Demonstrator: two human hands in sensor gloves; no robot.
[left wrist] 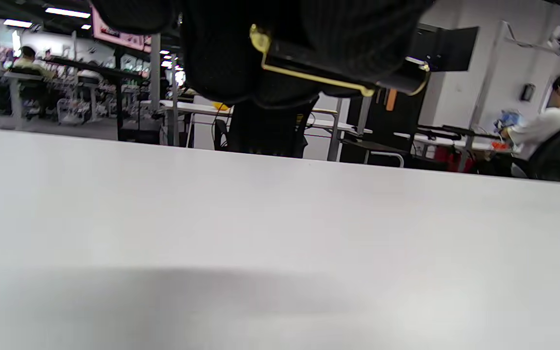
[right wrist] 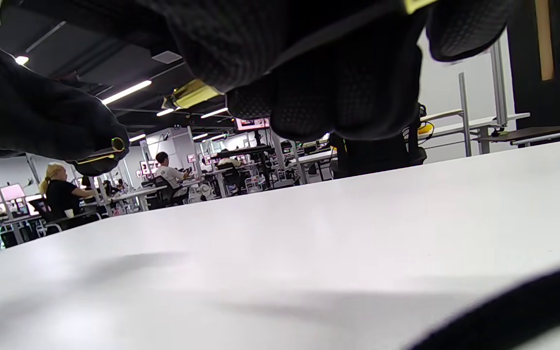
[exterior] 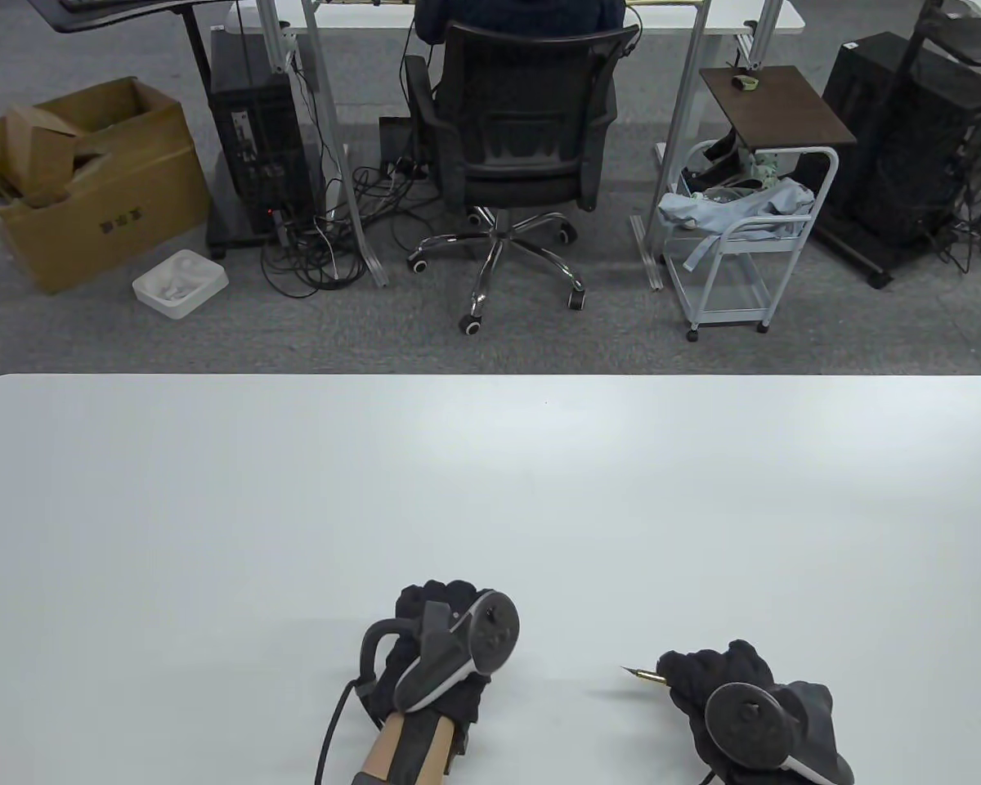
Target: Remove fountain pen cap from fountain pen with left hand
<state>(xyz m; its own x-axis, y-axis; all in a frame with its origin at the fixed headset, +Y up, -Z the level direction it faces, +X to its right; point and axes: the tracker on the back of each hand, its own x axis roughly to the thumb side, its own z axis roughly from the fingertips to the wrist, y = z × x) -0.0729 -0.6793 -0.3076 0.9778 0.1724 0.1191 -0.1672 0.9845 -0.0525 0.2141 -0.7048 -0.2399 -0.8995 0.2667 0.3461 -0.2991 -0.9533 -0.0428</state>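
The fountain pen cap (left wrist: pixel 343 68), black with a gold clip, sits inside the curled fingers of the left hand (exterior: pixel 441 646), well apart from the right hand (exterior: pixel 727 695). The right hand is closed around the one fountain pen (exterior: pixel 644 675), whose bare gold nib points left toward the left hand. Both hands hover low over the white worktop (exterior: pixel 490 491). One cap, one pen.
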